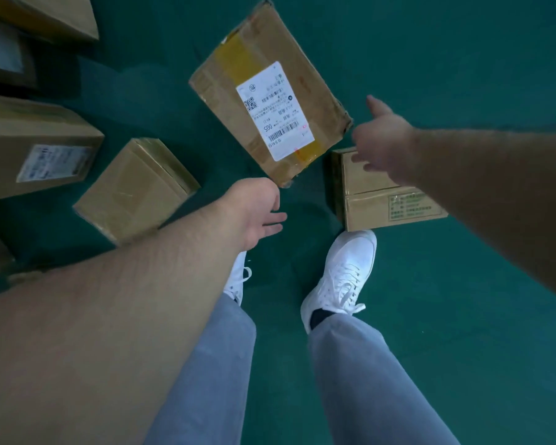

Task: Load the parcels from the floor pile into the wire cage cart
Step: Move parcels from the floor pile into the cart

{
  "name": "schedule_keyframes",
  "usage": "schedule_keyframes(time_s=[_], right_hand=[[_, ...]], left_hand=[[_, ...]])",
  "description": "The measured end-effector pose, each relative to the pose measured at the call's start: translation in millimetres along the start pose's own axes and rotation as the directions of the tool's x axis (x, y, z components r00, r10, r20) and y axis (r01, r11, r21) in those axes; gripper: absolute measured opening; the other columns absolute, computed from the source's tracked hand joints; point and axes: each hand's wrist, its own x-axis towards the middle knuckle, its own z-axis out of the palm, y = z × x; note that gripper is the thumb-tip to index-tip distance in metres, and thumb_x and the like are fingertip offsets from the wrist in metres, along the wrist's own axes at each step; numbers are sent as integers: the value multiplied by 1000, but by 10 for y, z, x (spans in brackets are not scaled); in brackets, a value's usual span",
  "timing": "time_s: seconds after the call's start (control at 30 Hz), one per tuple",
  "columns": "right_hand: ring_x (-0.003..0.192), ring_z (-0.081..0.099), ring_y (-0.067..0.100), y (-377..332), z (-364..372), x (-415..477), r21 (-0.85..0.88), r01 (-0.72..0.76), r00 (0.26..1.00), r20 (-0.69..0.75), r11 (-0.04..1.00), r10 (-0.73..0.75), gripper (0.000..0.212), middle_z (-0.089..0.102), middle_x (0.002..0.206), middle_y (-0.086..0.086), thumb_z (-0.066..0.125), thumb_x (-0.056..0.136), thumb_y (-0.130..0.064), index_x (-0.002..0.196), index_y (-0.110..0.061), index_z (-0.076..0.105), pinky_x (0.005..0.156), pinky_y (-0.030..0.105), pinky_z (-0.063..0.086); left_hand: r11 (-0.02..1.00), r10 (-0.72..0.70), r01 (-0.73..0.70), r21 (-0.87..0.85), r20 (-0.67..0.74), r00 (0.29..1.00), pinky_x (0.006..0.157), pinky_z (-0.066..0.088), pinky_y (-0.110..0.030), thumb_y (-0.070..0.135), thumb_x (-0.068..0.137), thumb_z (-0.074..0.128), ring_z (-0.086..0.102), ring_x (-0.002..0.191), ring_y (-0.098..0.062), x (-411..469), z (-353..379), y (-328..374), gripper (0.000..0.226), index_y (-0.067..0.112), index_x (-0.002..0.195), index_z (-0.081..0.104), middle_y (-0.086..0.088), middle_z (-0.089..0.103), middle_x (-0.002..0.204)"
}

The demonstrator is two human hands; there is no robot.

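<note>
Lying tilted between both spread, empty hands, the brown parcel [267, 94] bears a white label (yellow tape beneath).

Labelled parcel [268, 94] lies between small box [135, 187] and right box [385, 194].

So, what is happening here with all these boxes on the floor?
A person stands on a green floor among cardboard parcels. Both hands are open and empty: the left hand and right hand reach toward the large labelled parcel, one at each side of its near end, without gripping it. A smaller box lies by the right shoe. The cart is not in view.
</note>
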Motion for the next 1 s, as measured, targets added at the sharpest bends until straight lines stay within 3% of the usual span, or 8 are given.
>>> schedule_keyframes(time_s=[0.13,0.23,0.37,0.47,0.67,0.8,0.93,1.0], right_hand=[[113,62,22,29,107,32,47,-27,1000,-1,998,27,48,63,122,2,40,102,-12,143,-35,50,89,34,56],[81,58,14,48,165,-182,121,38,995,-95,992,-26,27,62,90,-2,54,98,-27,124,-32,56,76,33,53],[69,55,10,-110,206,-714,167,112,986,-141,980,-89,23,64,91,-5,56,97,-42,115,-28,55,59,28,44],[79,62,9,-328,160,-1277,233,133,984,-151,963,-99,25,66,99,-10,57,96,-46,115,-30,54,64,28,51],[95,68,19,-787,-211,-2705,371,104,989,-138,923,-56,23,67,104,-4,56,95,-49,113,-35,55,86,43,60],[103,64,14,-1153,-637,-3777,508,165,986,-111,845,-126,31,66,113,-6,48,97,-56,115,-32,58,84,38,55],[101,62,11,-1442,-874,-4795,475,299,953,-102,828,-286,40,64,110,-7,53,95,-65,109,-29,58,84,36,51],[96,61,14,-1534,-890,-5271,389,394,918,-116,833,-380,42,64,107,-3,60,93,-62,109,-23,58,81,34,50]], left_hand=[[992,4,0,-123,30,1000,102,54,-45,-11,83,36,58,119,-32,3,57,72,47,10,124,47,-5,45,149],[984,4,-1,-176,21,1000,107,50,-47,-3,85,47,51,130,-34,-191,0,81,47,18,127,44,-4,43,151],[981,33,-43,-190,-56,998,113,41,-52,7,85,57,45,133,-31,-700,-176,23,48,22,131,52,6,53,134],[975,48,-63,-213,-76,996,113,36,-58,6,86,54,47,126,-30,-1306,-318,124,46,29,126,54,8,57,119],[935,190,-210,-287,-96,977,75,53,-75,-4,88,45,62,107,-40,-2858,-552,549,52,29,129,50,-14,60,124],[901,316,-355,-248,-186,930,72,58,-68,18,95,57,62,110,-33,-4093,-670,732,36,30,127,43,-10,60,125],[846,410,-479,-235,-287,866,59,61,-37,42,95,66,63,101,-18,-5258,-812,643,44,26,129,44,-2,62,119],[801,446,-544,-250,-358,820,73,62,-39,50,97,63,64,100,-14,-5778,-903,429,41,28,130,51,3,66,118]])
